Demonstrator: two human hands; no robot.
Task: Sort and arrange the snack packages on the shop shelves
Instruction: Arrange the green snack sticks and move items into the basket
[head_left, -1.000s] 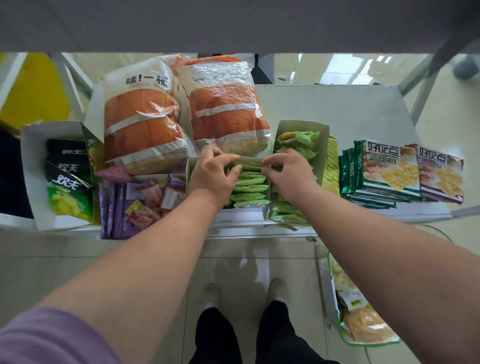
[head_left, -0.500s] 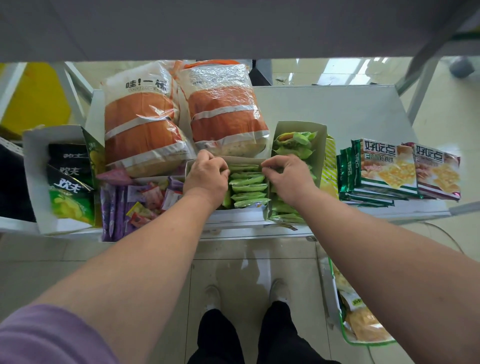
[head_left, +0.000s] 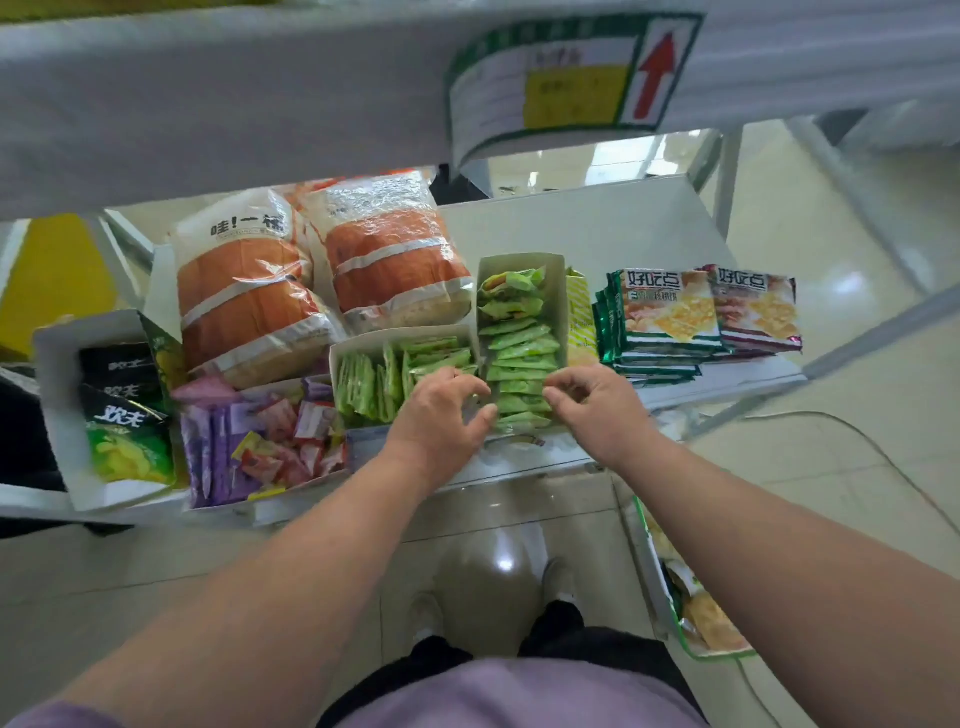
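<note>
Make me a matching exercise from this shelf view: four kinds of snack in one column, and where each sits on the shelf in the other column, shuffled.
Things:
1. bread bags
2. cracker packs
3. purple sachets
4. black and green crisp bags

Places:
A. in the open box at the far left end
B. stacked flat at the right end
C. at the back of the shelf, behind the small boxes
D. in a front box, left of the green sachet boxes

Pairs: 1-C, 2-B, 3-D, 4-A

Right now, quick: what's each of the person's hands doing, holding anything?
Left hand: fingers curled over the green snack packets, grip unclear; cannot tell.
Right hand: fingertips curled at the same packets; cannot tell if it pinches one.
</note>
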